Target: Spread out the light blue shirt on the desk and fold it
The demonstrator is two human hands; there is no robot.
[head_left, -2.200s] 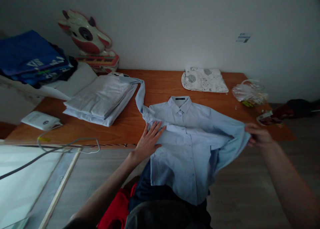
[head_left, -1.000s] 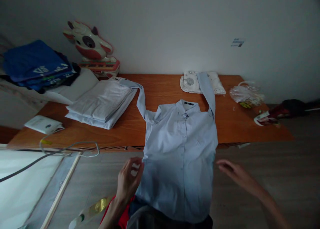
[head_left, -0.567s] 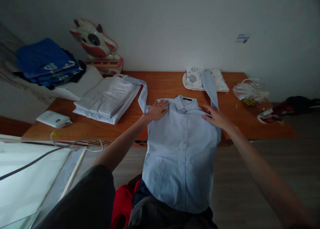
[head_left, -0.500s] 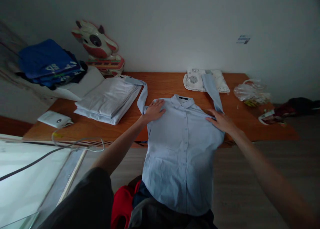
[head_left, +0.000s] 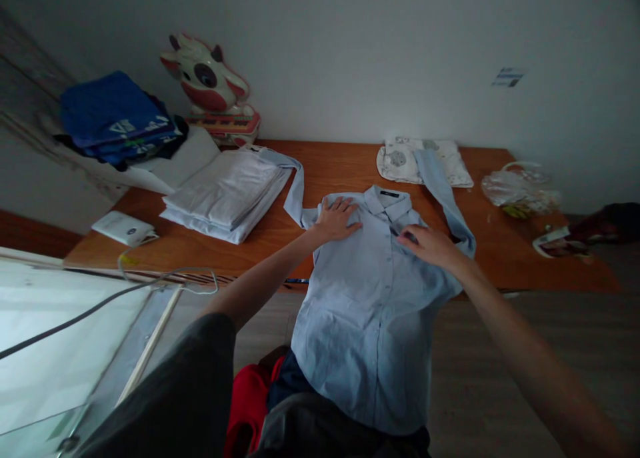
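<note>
A light blue button-up shirt (head_left: 350, 298) lies front side up, its collar on the wooden table and its lower part hanging over the front edge toward my body. My left hand (head_left: 339, 219) rests flat on the shirt's shoulder, fingers spread. Beside the button strip below the collar, my right hand (head_left: 425, 243) has its fingers drawn together on the fabric, and a small dark gap shows at the strip there. One sleeve bends up toward a stack of folded pale clothes (head_left: 225, 191); the other reaches onto a folded patterned white cloth (head_left: 455, 165).
On the wooden table (head_left: 340, 161) are a white power bank (head_left: 123, 228) with a cable, a cow-shaped toy keyboard (head_left: 210, 78), a blue folded garment pile (head_left: 120, 118) and a clear plastic bag (head_left: 520, 188). A wall stands behind.
My right hand has moved left from the shirt's shoulder to the button strip, its fingers closing on the cloth. My left hand stays on the shoulder. The view has shifted slightly.
</note>
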